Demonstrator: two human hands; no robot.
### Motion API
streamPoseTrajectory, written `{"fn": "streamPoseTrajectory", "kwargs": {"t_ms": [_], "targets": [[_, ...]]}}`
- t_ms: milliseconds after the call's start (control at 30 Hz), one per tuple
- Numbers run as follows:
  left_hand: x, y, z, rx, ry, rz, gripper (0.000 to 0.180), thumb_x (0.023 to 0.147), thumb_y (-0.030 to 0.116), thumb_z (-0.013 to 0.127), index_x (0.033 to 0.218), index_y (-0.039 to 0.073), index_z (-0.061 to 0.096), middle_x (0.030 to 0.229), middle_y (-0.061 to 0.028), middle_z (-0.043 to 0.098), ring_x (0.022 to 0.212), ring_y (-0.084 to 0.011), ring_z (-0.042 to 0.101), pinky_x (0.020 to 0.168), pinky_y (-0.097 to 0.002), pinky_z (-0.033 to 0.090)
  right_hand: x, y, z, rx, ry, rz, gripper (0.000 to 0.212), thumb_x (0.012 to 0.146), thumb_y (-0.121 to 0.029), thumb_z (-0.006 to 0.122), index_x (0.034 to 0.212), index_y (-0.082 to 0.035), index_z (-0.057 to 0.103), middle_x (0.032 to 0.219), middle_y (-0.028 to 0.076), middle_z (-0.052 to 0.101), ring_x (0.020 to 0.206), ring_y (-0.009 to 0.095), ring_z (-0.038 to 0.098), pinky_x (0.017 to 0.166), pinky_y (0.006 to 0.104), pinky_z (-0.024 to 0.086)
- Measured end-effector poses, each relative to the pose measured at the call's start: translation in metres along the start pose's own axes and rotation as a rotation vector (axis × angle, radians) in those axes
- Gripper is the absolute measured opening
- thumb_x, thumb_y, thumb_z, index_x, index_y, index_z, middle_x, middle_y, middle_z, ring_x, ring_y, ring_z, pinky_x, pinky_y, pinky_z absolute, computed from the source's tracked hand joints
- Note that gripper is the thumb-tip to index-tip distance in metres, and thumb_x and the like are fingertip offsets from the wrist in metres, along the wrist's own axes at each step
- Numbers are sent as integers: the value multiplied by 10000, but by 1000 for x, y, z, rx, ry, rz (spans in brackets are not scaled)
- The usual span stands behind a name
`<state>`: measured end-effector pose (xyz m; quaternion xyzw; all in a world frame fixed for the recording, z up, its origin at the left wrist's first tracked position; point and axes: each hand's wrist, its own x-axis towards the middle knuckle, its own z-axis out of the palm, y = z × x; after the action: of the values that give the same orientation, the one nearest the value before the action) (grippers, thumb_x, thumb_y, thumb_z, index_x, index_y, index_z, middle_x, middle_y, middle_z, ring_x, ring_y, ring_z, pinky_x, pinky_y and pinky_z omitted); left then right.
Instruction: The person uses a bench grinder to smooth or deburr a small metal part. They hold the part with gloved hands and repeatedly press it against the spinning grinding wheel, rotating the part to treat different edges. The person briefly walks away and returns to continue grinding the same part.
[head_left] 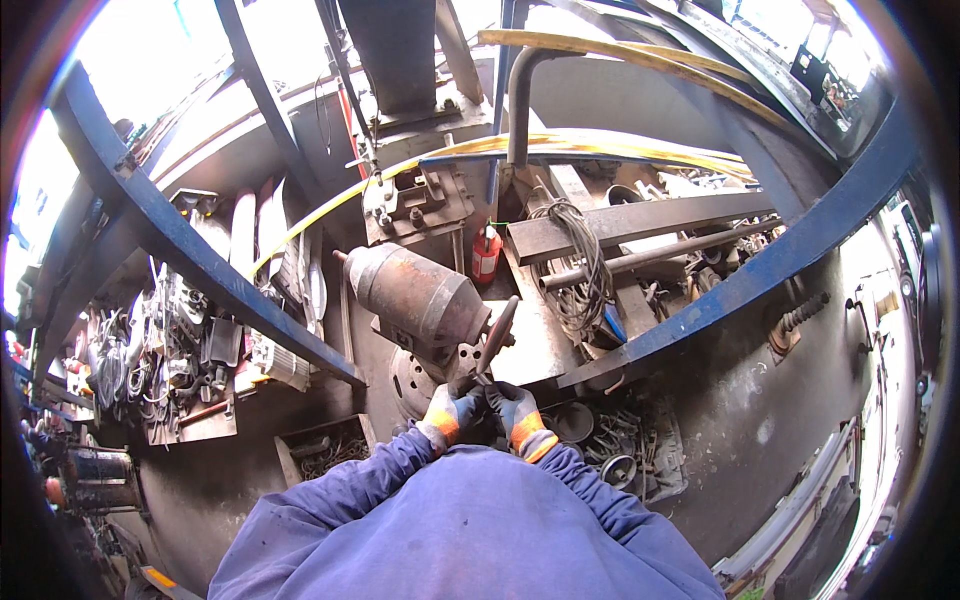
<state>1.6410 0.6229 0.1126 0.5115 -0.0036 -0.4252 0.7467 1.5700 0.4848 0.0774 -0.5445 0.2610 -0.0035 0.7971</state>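
Observation:
Both my hands wear grey gloves with orange cuffs and meet in front of a grinder. The grinder has a rusty, barrel-shaped motor [410, 290] and a thin grinding wheel [499, 333], seen nearly edge-on. My left hand [455, 408] has its fingers closed just below the wheel's near edge. Beside it my right hand [515, 410] is also closed, its fingertips against a small dark piece [484, 380] between the hands. The piece is too small to name, and whether it touches the wheel I cannot tell.
A round metal disc with holes [408, 380] lies under the grinder. Past it stand a red fire extinguisher [486, 254] and a coil of cable [585, 265]. Blue steel beams [700, 325] frame both sides. Scrap parts [640, 440] fill a tray at my right.

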Motion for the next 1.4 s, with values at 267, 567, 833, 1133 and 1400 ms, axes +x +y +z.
{"fn": "streamPoseTrajectory", "kwargs": {"t_ms": [267, 567, 833, 1133, 1400], "targets": [[-13, 31, 23, 136, 6, 65, 134, 980, 150, 573, 1086, 85, 621, 933, 19, 623, 820, -105, 595, 675, -268, 491, -16, -25, 14, -112, 16, -141, 314, 921, -177, 675, 1186, -10, 658, 1032, 76, 710, 886, 138, 637, 803, 269, 512], [-7, 18, 16, -40, 3, -14, 183, 970, 168, 590, 1126, 74, 602, 936, 34, 616, 814, -102, 594, 666, -269, 494, -18, -43, 11, 67, -37, 138, 304, 933, -275, 660, 1127, -41, 671, 931, 29, 696, 761, 109, 617, 652, 262, 511], [-10, 23, 18, -67, -47, -34, 273, 980, 211, 569, 1192, 40, 587, 949, 5, 626, 812, -99, 591, 676, -254, 491, -12, -36, -1, 117, -167, 195, 329, 913, -273, 691, 1135, -32, 666, 970, 39, 692, 824, 136, 617, 708, 260, 508], [18, -22, -26, -272, -157, -73, 205, 996, 252, 524, 1084, 89, 610, 872, 3, 620, 779, -146, 586, 688, -305, 494, -10, -17, 16, -187, 26, -219, 407, 949, -295, 638, 1223, 6, 627, 1080, 106, 703, 955, 140, 625, 858, 284, 488], [24, -32, -32, -895, -166, -310, 173, 970, 239, 558, 1041, 94, 619, 842, 11, 599, 737, -156, 574, 661, -286, 486, -21, -50, 9, -11, -93, 197, 385, 939, -343, 646, 1108, 3, 663, 963, 56, 685, 816, 131, 599, 713, 298, 508]]}}
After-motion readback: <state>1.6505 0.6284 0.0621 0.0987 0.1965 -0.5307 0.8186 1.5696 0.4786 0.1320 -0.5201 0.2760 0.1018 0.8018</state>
